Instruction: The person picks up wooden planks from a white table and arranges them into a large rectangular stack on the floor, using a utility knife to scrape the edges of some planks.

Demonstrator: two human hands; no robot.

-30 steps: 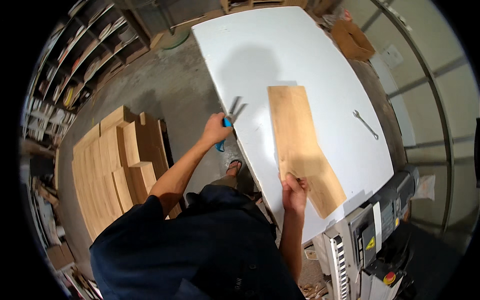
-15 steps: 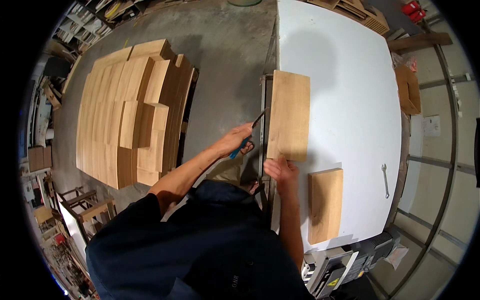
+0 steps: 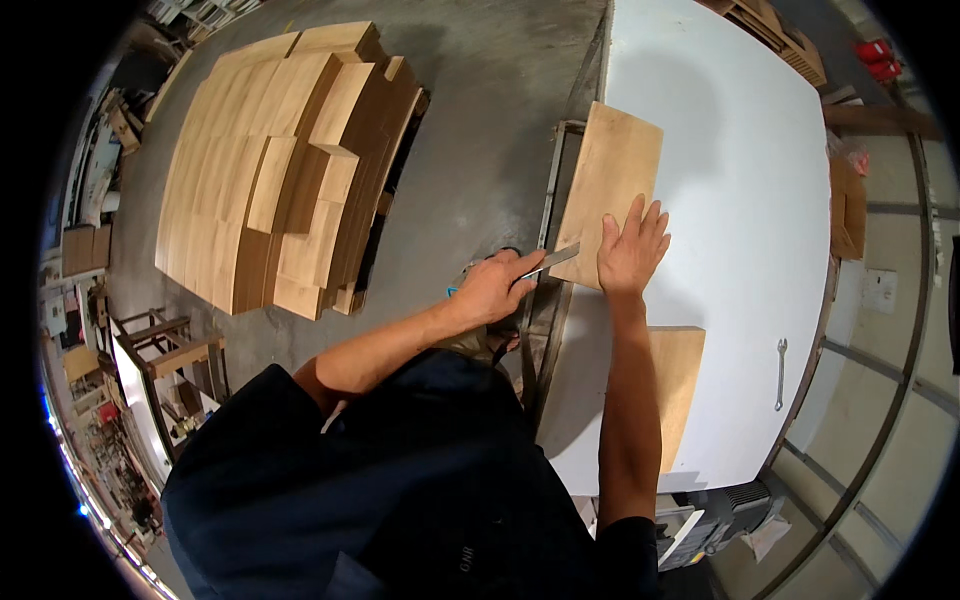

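Note:
In my left hand (image 3: 492, 288) is a blue-handled tool with a flat grey metal blade (image 3: 555, 259); whether it is a file or a knife I cannot tell. The blade's tip lies over the near end of a light wooden board (image 3: 610, 165). This board rests at a slant on the white table's left edge. My right hand (image 3: 632, 250) is open, fingers spread, over the board's near right corner. A second, shorter board (image 3: 680, 385) lies nearer on the table, partly hidden by my right forearm.
The white table (image 3: 755, 270) carries a metal wrench (image 3: 781, 375) on its right side. On the left, a large stack of wooden boards (image 3: 260, 180) stands on the grey floor. A cardboard box (image 3: 846, 210) is beyond the table's right edge, and a dark machine (image 3: 725, 515) at its near end.
The board has turned, its near end now further right. My right hand has left its near edge and spread out over its corner. My left hand has brought the blade over the board.

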